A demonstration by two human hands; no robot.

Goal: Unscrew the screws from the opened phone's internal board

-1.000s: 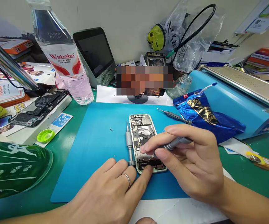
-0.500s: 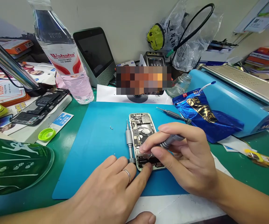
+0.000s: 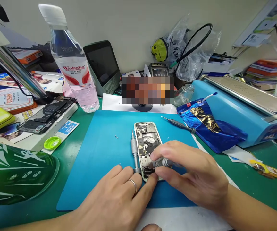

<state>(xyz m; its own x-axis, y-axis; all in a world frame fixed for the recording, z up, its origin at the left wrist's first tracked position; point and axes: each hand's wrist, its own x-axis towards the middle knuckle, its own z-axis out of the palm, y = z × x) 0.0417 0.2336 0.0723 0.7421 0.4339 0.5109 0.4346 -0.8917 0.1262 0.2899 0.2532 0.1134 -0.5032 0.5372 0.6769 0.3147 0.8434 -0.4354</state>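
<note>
An opened smartphone [image 3: 149, 144] lies on the blue mat [image 3: 104, 138], its circuit board and inner parts bare. My left hand [image 3: 119, 195] rests on the mat, its index fingertip pressing the phone's lower end and its other fingers bent. Thumb and index finger of my right hand [image 3: 191, 173] pinch a grey screwdriver [image 3: 166, 162] tilted over the phone's lower half; its tip is hidden. Along the phone's left side lies a second grey screwdriver [image 3: 134, 150]. A third screwdriver [image 3: 178, 123] lies at the mat's right. Tiny metal bits [image 3: 116, 136] sit left of the phone.
A water bottle [image 3: 74, 70] and a dark-screened display [image 3: 102, 64] stand behind. At left are a green can [image 3: 15, 173], a green cap [image 3: 52, 142] and phone parts [image 3: 49, 115]. A blue pouch [image 3: 210, 125], a blue machine [image 3: 237, 112] and a yellow cutter [image 3: 270, 170] are at right.
The view has tilted up slightly. My right hand has lowered and tipped the screwdriver, its grip end now pointing further down to the right. My left hand stays on the phone's lower end.
</note>
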